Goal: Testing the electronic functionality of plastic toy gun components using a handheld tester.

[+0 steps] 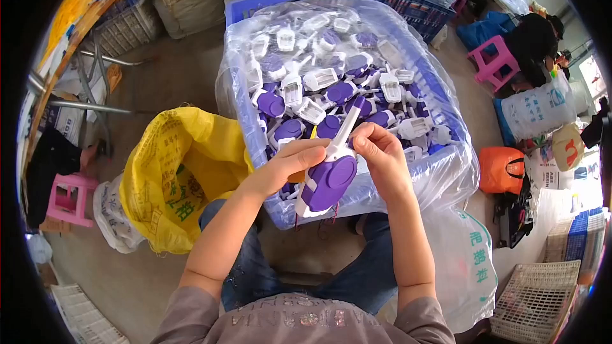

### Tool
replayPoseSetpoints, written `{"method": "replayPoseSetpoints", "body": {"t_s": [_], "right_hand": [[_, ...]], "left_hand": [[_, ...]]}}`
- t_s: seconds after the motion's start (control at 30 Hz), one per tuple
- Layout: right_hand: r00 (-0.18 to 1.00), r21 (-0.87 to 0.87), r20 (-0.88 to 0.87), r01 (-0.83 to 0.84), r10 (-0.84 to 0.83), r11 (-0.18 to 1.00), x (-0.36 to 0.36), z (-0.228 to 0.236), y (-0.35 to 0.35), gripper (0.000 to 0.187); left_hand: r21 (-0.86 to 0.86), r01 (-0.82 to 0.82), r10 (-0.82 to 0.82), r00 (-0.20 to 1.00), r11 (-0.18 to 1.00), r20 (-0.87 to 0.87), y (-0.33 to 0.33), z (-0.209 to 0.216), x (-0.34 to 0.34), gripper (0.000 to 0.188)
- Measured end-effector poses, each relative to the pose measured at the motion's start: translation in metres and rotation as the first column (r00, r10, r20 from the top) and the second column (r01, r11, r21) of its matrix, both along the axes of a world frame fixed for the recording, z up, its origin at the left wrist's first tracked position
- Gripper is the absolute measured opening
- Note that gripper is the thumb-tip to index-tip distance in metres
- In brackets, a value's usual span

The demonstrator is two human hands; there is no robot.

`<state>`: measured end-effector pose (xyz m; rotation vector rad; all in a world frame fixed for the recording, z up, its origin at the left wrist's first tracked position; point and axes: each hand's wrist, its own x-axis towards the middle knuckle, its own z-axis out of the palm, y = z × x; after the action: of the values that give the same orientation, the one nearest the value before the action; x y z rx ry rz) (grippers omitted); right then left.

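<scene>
Between both hands' fingers point(306, 156): purple-and-white part point(328, 178)

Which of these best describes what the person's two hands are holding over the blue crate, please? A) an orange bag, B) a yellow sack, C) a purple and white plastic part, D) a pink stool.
C: the left hand and the right hand together grip a purple and white plastic part above the blue crate, which is full of similar pieces in a clear liner.
</scene>
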<state>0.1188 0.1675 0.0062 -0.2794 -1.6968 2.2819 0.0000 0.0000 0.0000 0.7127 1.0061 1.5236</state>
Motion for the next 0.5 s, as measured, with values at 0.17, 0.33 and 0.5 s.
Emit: {"method": "replayPoseSetpoints", "body": {"t_s": [0.17,0.33,0.5], "right_hand": [[1.000,0.006,0.022,0.017,-0.017,1.000,-0.002,0.000,-0.003,0.019],[0.994,-0.023,-0.066,-0.085,0.083,0.996,0.001,0.004,0.000,0.018],[0.982,-0.004,-0.126,-0.144,0.143,0.990,0.002,0.005,-0.001,0.020]], "left_hand": [[-0.052,-0.080,0.076,0.995,0.995,-0.063,0.000,-0.004,0.000,0.056],[-0.007,-0.007,0.007,0.998,1.000,0.058,0.000,-0.024,-0.004,0.056],[0.037,0.010,-0.016,0.983,0.999,0.183,0.000,-0.016,0.002,0.053]]}}
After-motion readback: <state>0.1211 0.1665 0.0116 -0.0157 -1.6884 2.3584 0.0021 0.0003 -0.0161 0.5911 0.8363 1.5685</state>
